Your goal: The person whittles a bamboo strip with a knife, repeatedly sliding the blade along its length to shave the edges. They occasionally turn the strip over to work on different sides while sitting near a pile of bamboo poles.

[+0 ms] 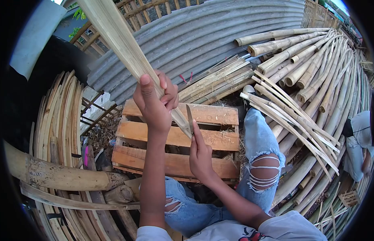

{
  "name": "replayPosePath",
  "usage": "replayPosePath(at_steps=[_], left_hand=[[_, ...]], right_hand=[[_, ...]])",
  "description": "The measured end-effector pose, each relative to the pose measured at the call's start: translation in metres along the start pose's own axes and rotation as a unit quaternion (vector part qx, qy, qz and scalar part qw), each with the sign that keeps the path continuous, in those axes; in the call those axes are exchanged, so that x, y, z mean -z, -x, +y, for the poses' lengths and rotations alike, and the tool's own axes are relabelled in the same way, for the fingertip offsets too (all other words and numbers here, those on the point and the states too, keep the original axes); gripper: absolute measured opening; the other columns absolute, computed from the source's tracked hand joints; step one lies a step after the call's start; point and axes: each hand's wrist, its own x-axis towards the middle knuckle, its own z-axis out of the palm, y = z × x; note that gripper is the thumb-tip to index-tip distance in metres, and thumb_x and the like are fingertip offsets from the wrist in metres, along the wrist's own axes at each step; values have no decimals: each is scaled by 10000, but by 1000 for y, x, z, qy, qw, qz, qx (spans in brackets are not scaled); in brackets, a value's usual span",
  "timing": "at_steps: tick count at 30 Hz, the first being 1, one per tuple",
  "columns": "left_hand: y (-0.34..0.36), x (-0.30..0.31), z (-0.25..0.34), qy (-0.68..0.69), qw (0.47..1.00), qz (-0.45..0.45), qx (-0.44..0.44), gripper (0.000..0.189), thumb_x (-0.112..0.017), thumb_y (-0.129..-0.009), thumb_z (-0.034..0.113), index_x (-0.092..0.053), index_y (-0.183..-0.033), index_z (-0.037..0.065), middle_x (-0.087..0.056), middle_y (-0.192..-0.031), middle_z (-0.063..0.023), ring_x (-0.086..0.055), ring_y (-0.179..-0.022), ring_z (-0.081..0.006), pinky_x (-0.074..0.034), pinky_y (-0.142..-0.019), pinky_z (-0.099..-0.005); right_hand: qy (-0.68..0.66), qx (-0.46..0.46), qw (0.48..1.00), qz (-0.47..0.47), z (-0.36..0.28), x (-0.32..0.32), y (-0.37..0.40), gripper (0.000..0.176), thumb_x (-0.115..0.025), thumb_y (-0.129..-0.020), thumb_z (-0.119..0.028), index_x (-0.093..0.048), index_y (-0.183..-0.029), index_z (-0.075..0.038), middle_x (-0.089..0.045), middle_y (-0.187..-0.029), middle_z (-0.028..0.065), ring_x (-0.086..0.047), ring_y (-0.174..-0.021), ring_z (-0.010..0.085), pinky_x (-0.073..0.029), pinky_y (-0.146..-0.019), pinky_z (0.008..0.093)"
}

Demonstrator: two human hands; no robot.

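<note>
My left hand (157, 98) is wrapped around a long split bamboo strip (124, 48), its thumb lying along the strip. From the upper left the strip slants down to its lower end, above a slatted wooden crate (177, 136). My right hand (201, 154) is closed on a knife (190, 116), index finger stretched along it. The blade points up and lies against or very close to the strip's lower end. The knife's handle is hidden inside my right hand.
Bamboo poles (311, 76) and thin split strips (295, 116) are heaped at the right. More split bamboo (54, 116) stands at the left, near a thick bamboo pole (70, 172). Corrugated metal sheeting (195, 40) lies behind. Another person (357, 140) is at the right edge.
</note>
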Motion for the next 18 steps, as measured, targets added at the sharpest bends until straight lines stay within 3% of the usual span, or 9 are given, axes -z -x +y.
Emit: replayPosePath(at_steps=[6,9,11,15,16,18], left_hand=[[-3,7,1,33,999,-39,8,543,-402,-920,623,-385,-788,96,-245,-485,44,-151,-363,-42,-119,-354,-212],[-2,13,-1,58,996,-64,4,547,-389,-917,631,-383,-783,100,-242,-482,45,-154,-361,-42,-122,-351,-214],[-2,12,0,47,996,-75,-12,551,-382,-914,636,-383,-778,103,-241,-478,46,-156,-360,-41,-127,-349,-215],[1,8,3,51,995,-82,6,555,-375,-914,639,-380,-772,103,-238,-469,48,-156,-351,-40,-137,-345,-213],[1,10,1,53,995,-88,4,556,-375,-912,641,-379,-771,103,-237,-469,47,-156,-349,-41,-138,-342,-213],[0,16,-1,70,993,-99,10,555,-374,-913,640,-378,-773,103,-234,-466,45,-159,-346,-42,-140,-334,-216]], right_hand=[[44,41,998,-21,2,3,0,531,-419,-943,-27,-284,-1453,-86,-501,-615,256,-554,-519,371,-412,-503,400],[58,24,998,-20,24,3,-3,516,-407,-956,-40,-284,-1455,-90,-469,-587,228,-513,-474,311,-394,-490,379],[-46,-17,998,-25,9,5,-7,456,-375,-992,-86,-344,-1445,-116,-361,-527,60,-354,-442,93,-340,-442,283],[-11,11,1000,0,7,0,-1,447,-373,-1006,-116,-341,-1451,-118,-361,-556,-38,-341,-440,38,-328,-413,239],[-10,24,1000,0,15,1,-3,447,-373,-1006,-116,-341,-1451,-118,-361,-556,-38,-341,-440,38,-328,-413,239],[-117,-64,991,-20,38,-1,-4,468,-382,-983,-67,-324,-1447,-89,-370,-595,101,-364,-493,103,-324,-474,278]])
